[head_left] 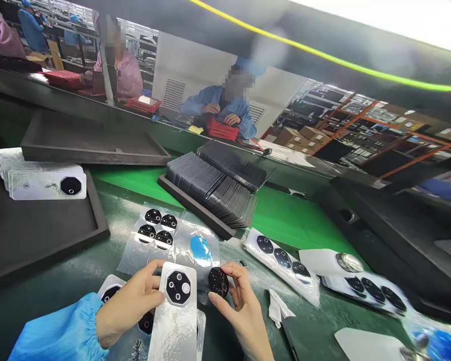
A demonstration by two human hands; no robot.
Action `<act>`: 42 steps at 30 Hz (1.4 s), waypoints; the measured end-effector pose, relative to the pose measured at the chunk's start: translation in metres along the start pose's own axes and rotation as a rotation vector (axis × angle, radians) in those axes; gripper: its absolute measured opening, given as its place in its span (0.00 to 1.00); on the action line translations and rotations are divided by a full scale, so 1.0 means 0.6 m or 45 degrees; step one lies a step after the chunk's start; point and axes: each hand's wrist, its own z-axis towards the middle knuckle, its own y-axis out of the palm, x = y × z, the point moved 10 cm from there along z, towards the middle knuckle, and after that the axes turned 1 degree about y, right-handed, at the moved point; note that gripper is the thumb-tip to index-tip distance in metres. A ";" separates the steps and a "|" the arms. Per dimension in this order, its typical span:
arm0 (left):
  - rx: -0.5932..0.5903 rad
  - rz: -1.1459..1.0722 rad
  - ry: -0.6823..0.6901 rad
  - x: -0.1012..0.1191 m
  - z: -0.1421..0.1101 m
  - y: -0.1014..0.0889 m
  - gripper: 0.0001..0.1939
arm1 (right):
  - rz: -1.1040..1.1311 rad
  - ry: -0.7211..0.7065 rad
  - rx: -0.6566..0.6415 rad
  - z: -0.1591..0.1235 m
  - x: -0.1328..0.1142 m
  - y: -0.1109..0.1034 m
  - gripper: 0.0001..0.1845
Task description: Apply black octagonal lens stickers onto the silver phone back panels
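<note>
Our worktop (315, 313) spreads beneath everything. To the left lies a dark tray (26, 235), bearing overlapping silver plates (41, 183); farther back, ahead of us, stands a packed black stack (214, 188). Clear film (180, 243) with four black pieces (164, 239) lies just beyond our hands, and a bagged strip (281, 265) to the right. Our left hand (130, 306) has its grip closed on the left edge of a silver panel (173, 326), held tilted. Our right hand (244, 306) pinches a black disc (218, 282) beside the panel, apart from it, its grip parted only disc-wide.
</note>
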 end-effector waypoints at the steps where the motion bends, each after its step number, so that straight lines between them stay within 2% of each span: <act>1: -0.004 0.000 0.001 0.000 0.000 0.000 0.27 | 0.004 -0.002 -0.005 0.000 -0.001 0.001 0.20; 11: -0.003 0.024 0.007 0.002 0.002 -0.001 0.28 | -0.021 -0.005 -0.058 0.003 -0.001 0.002 0.21; 20: 0.002 0.091 -0.042 0.008 -0.003 0.003 0.28 | -0.014 -0.002 -0.034 0.000 -0.006 0.003 0.19; 28: 0.017 0.060 -0.066 -0.003 0.002 -0.004 0.31 | -0.027 -0.019 -0.056 -0.001 -0.006 0.005 0.20; 38: -0.004 0.067 -0.041 -0.001 0.000 0.001 0.29 | -0.086 -0.039 -0.068 0.002 -0.020 0.004 0.19; 40: -0.024 0.059 -0.030 -0.002 0.000 0.003 0.28 | -0.120 -0.077 -0.121 0.002 -0.037 0.009 0.19; 42: -0.046 0.060 -0.003 -0.003 0.000 0.005 0.27 | -0.179 -0.107 -0.257 -0.002 -0.058 0.030 0.21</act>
